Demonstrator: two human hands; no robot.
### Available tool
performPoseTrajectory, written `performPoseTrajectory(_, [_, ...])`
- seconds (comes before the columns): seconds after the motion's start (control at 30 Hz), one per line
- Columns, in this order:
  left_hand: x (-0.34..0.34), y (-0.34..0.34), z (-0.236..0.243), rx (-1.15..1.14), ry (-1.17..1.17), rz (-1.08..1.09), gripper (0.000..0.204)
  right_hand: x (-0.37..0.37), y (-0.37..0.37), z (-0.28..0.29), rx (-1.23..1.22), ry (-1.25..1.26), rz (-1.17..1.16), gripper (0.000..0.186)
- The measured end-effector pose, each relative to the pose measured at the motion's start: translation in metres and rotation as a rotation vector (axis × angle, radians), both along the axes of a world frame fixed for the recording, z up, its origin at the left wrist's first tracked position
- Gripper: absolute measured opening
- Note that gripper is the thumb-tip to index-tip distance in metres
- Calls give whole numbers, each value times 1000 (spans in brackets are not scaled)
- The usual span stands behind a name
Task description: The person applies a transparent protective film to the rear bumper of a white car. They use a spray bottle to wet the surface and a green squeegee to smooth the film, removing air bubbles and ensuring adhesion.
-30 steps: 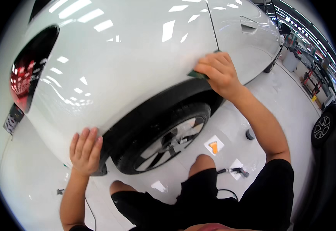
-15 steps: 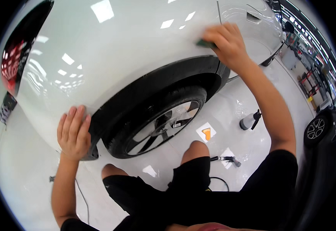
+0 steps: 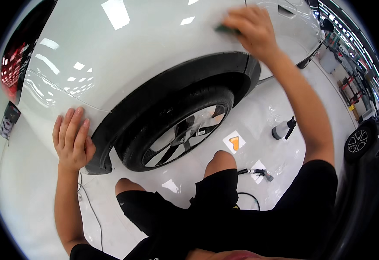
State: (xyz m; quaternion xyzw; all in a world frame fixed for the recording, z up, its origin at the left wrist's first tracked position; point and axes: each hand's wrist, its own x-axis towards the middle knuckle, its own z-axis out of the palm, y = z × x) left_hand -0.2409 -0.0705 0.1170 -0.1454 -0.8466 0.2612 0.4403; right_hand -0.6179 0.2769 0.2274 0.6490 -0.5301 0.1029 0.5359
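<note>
A glossy white car body [image 3: 154, 34] fills the upper part of the view, with a black wheel-arch trim [image 3: 167, 78] around the wheel [image 3: 185, 134]. My right hand [image 3: 256, 32], blurred by motion, is closed around a flat dark green squeegee-like piece [image 3: 227, 29] against the white panel above the arch. Only one end of that piece sticks out to the left of my fingers; its exact kind cannot be made out. My left hand [image 3: 73, 138] lies with fingers stretched out on the white panel, just left of the arch's rear end, holding nothing.
A red tail light [image 3: 15, 69] is at the far left. On the pale floor stand a pump spray bottle [image 3: 281, 129], a sheet with an orange foot mark [image 3: 234, 142] and a hose nozzle [image 3: 261, 173]. A thin cable [image 3: 95, 212] runs beside my left forearm. Another car's wheel [image 3: 357, 144] shows at right.
My right hand has moved up and slightly left over the panel with the green piece. My left hand has shifted left and a little up, still on the panel.
</note>
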Motion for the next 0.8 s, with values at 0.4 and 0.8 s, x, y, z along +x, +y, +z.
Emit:
performPoseTrajectory(0.4, [-6,-2,0,95,-7,-55,44,130,-58,-82,-428,-720,24,26])
performPoseTrajectory(0.8, [-10,17,-2,96,65,-40,39,11,26,-124,-990,-1304,-447,35])
